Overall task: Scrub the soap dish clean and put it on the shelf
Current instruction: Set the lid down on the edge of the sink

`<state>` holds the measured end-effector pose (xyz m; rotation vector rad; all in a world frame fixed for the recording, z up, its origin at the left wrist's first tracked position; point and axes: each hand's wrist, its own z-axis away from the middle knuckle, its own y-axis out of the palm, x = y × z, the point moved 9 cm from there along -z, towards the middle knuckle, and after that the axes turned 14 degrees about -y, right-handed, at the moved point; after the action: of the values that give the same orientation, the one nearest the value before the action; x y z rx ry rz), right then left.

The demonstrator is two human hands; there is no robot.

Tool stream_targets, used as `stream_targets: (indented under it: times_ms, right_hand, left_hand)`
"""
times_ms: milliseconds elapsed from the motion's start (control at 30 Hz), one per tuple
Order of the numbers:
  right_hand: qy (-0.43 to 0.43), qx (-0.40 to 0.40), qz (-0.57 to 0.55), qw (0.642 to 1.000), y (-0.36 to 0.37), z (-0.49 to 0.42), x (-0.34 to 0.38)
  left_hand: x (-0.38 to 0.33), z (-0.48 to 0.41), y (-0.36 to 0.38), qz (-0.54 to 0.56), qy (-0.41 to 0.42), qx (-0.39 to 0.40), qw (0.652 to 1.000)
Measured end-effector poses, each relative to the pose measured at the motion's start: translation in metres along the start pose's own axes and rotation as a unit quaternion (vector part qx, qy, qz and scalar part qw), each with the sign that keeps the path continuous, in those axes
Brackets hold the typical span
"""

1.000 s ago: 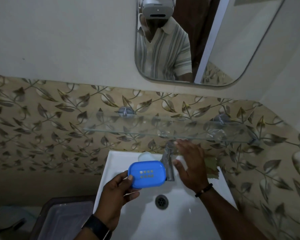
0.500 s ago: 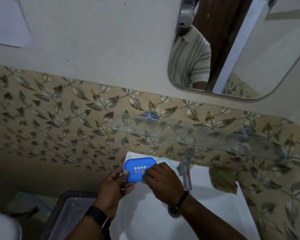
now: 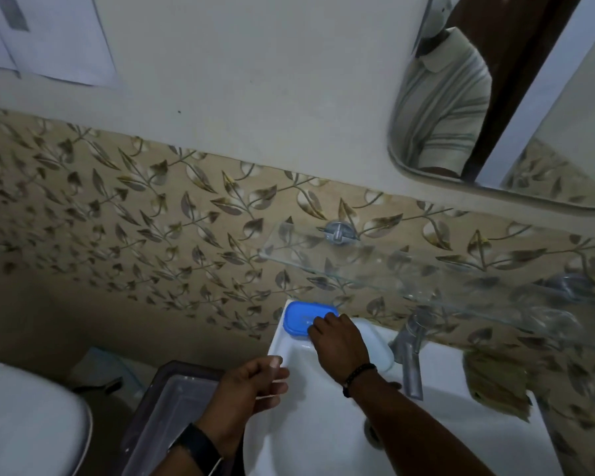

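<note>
The blue soap dish lies on the back left corner of the white sink, close to the tiled wall. My right hand rests on its right end, fingers bent over the rim. My left hand hovers lower left of the dish, apart from it, fingers loosely curled and holding nothing. The glass shelf hangs on the wall above and to the right of the dish. A white soap bar sits just right of my right hand.
A metal tap stands behind the basin and a brownish scrub pad lies on the sink's right rim. A lidded plastic box and a toilet lid are at the lower left. A mirror hangs at the upper right.
The dish went from my left hand to the sink's back left corner, under my right hand. My left hand let go and drew back. The view swung left.
</note>
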<state>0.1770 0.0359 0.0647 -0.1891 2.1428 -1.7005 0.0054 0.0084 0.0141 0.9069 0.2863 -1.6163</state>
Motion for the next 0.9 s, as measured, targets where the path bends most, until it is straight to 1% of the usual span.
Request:
stream_targets:
  times_ms: [67, 133, 267, 433, 600, 667, 733, 900]
  right_hand:
    - [0.014, 0.041, 0.003, 0.999, 0.016, 0.000, -0.002]
    - [0.022, 0.056, 0.001, 0.998, 0.026, 0.002, -0.004]
    - [0.025, 0.030, -0.018, 0.999, 0.029, 0.005, -0.007]
    - [-0.002, -0.018, -0.058, 0.998, 0.027, 0.013, -0.007]
    - [-0.013, -0.030, -0.082, 0.996, 0.028, 0.015, -0.006]
    - [-0.008, -0.036, -0.076, 0.996, 0.026, 0.015, -0.008]
    - [0.020, -0.052, -0.068, 0.996, 0.024, 0.020, -0.013]
    - [0.154, -0.059, -0.036, 0.986, 0.017, 0.045, -0.040]
  left_hand:
    - [0.002, 0.001, -0.005, -0.003, -0.004, -0.008, 1.000]
    - [0.002, 0.001, -0.012, 0.000, 0.001, -0.020, 1.000]
    - [-0.002, -0.001, -0.021, 0.002, 0.021, -0.035, 0.999]
    - [-0.002, -0.008, -0.010, -0.009, 0.013, -0.032, 0.999]
    - [0.002, -0.011, 0.003, -0.023, 0.003, -0.020, 1.000]
    - [0.003, -0.011, 0.002, -0.026, 0.001, -0.024, 0.999]
    - [0.003, -0.011, 0.000, -0.021, 0.006, -0.025, 0.999]
    - [0.004, -0.010, 0.000, -0.010, 0.013, -0.012, 1.000]
